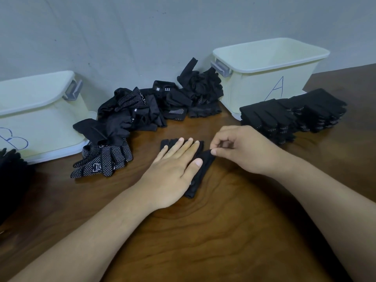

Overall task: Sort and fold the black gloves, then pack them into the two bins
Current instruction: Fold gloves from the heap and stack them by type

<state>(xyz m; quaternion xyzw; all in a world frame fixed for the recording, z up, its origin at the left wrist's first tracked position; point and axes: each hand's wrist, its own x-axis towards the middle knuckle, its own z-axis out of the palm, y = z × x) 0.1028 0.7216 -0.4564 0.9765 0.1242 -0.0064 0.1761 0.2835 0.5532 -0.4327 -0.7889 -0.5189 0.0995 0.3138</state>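
- Brown wooden table [234, 220] against a grey wall [122, 27].
- Bin marked A [254, 86] back right, bin marked B [40, 123] back left; only pale inner walls show, floors hidden, contents can't tell.
- Loose glove pile [146, 110] between the bins.
- Folded glove stack [289, 115] just in front of bin A.
- My left hand [173, 171], fingers straight and flat, presses a black glove [200, 174] on the table.
- My right hand [242, 149] pinches that glove's edge, thumb and forefinger.
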